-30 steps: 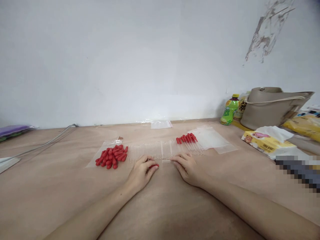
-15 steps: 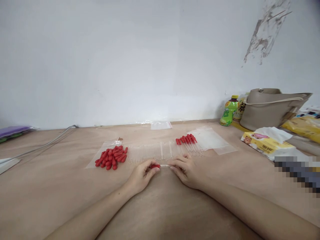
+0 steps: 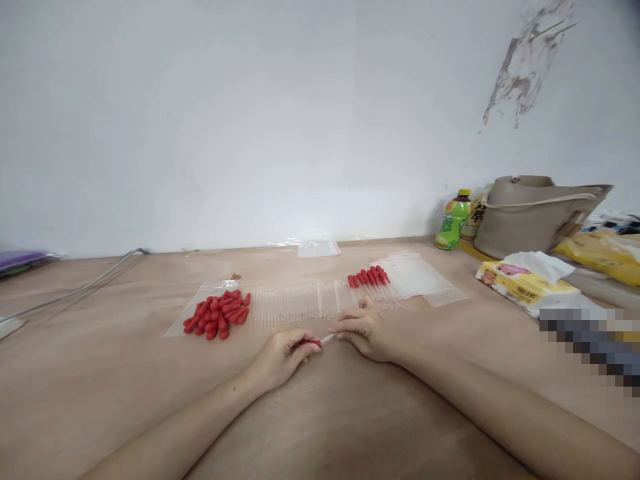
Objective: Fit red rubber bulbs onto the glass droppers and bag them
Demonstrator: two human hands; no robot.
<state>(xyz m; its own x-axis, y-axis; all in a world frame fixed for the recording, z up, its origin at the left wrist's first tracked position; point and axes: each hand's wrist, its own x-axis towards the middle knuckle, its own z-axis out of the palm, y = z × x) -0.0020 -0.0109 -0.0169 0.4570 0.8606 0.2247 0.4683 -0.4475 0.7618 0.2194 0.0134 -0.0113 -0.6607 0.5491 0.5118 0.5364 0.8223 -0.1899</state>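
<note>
My left hand is closed on a red rubber dropper bulb, whose open end faces right. A clear dropper tube runs from that bulb to my right hand, which pinches its other end. The tube meets the bulb's mouth and slants up to the right; how deep it sits I cannot tell. To the left lies a heap of red bulbs on a clear bag. Behind my hands stretches a row of clear tubes. Several droppers with red bulbs lie side by side at its right end.
Flat clear zip bags lie right of the droppers, and a small one by the wall. Further right stand a green bottle, a beige bag and a yellow tissue pack. A grey cable crosses the left side.
The tube between my hands has tilted, its right end now higher. My left hand has dropped slightly while still gripping the bulb. The whole view has shifted a little.
</note>
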